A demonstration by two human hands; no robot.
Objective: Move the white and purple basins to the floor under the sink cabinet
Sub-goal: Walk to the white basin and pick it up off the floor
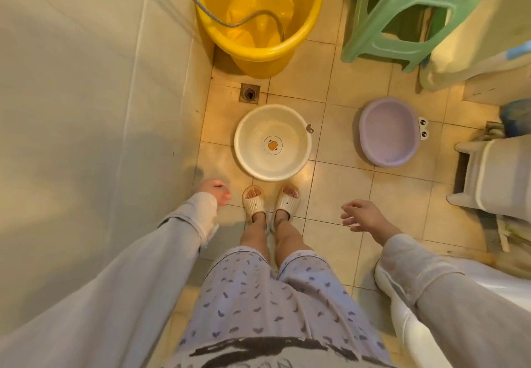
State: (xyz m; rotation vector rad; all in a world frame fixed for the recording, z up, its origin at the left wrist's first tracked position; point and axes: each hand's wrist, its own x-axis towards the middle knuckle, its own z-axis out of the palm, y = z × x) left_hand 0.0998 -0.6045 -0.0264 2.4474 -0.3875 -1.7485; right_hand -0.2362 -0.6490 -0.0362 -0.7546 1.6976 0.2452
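Observation:
A round white basin (pixel 253 149) with a small orange picture on its bottom sits on the tiled floor just beyond my slippered feet. A purple basin (pixel 388 132) with a cartoon-eyes tab on its rim rests on the floor to the right, near a white cabinet. My left hand (pixel 215 191) hangs by the left wall, blurred, holding nothing. My right hand (pixel 360 215) hovers above the floor with fingers apart, empty, below and left of the purple basin.
A tall yellow bucket (pixel 301 31) with a shower hose (pixel 201 5) in it stands at the back, a floor drain (pixel 249 93) in front of it. A green plastic stool (pixel 402 20) is at the back right. A white cabinet (pixel 500 178) and a white toilet (pixel 402 316) line the right side.

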